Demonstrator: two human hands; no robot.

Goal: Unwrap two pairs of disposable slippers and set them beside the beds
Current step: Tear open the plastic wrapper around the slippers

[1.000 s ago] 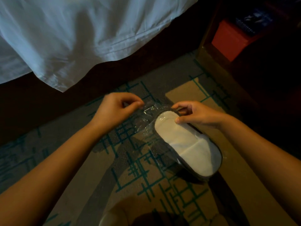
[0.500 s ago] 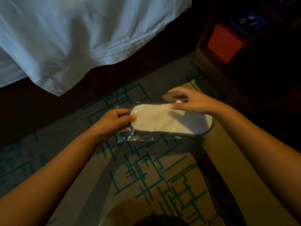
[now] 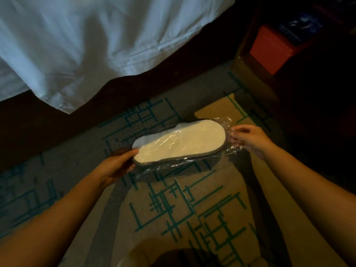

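Patterned carpet (image 3: 192,209) in tan and grey with teal line work is filling the lower half of the frame, while a white bed sheet (image 3: 86,45) is hanging over a dark bed base across the upper left. A dark wooden nightstand (image 3: 256,70) is standing at the upper right, with one red box (image 3: 269,49) sitting in its open shelf.

At mid-frame, a flat, cream-white disposable slipper pack with a grey sole edge (image 3: 179,143) is being held above the carpet, lying almost level. Only one slipper face is showing; whether a second is stacked under it cannot be told. The left hand (image 3: 117,166) is gripping the left end, thumb on top and fingers curled beneath, likely to steady the pack. The right hand (image 3: 248,139) is pinching the clear, crinkled plastic wrapper (image 3: 229,128) where it is sticking out past the right end, probably so the film can be drawn off lengthwise while the other end is kept anchored.

By count: two hands, one wrapped pack, one wrapper. No slippers are lying beside the bed yet, so the task appears to be at an early stage.
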